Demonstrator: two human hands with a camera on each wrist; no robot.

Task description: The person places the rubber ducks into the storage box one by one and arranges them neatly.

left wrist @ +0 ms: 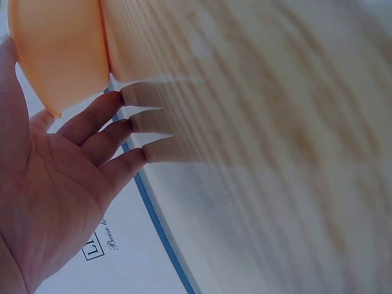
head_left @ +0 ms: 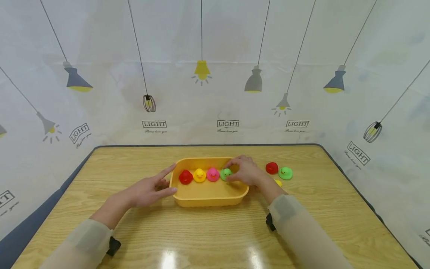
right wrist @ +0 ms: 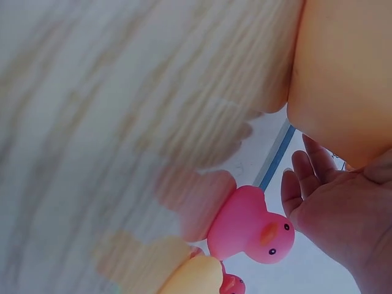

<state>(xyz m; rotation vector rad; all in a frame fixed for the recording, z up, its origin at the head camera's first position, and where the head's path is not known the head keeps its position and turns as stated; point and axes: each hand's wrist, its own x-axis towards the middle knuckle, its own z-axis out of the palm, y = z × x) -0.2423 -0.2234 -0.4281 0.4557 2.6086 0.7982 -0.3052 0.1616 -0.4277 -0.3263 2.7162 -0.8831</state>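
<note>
A yellow-orange plastic bin (head_left: 208, 201) holds a row of small rubber ducks: red duck (head_left: 186, 177), yellow duck (head_left: 199, 175), pink duck (head_left: 212, 174) and green duck (head_left: 226, 173), left to right. My right hand (head_left: 244, 171) reaches over the bin's right wall and pinches the green duck between thumb and index finger. In the right wrist view its other fingers are outside the wall, and the pinch is hidden. At the bin's left end, my left hand (head_left: 147, 190) spreads thumb and index finger against the rim. Its remaining fingers extend along the tabletop in the left wrist view.
Right of the bin on the wooden table (head_left: 201, 235) are another red duck (head_left: 271, 168), another green duck (head_left: 285, 173) and a yellow duck (head_left: 278, 183) partly behind my right wrist. The right wrist view adds a pink duck (right wrist: 245, 223) beside that hand. A lamp-print curtain (head_left: 215, 93) surrounds the table.
</note>
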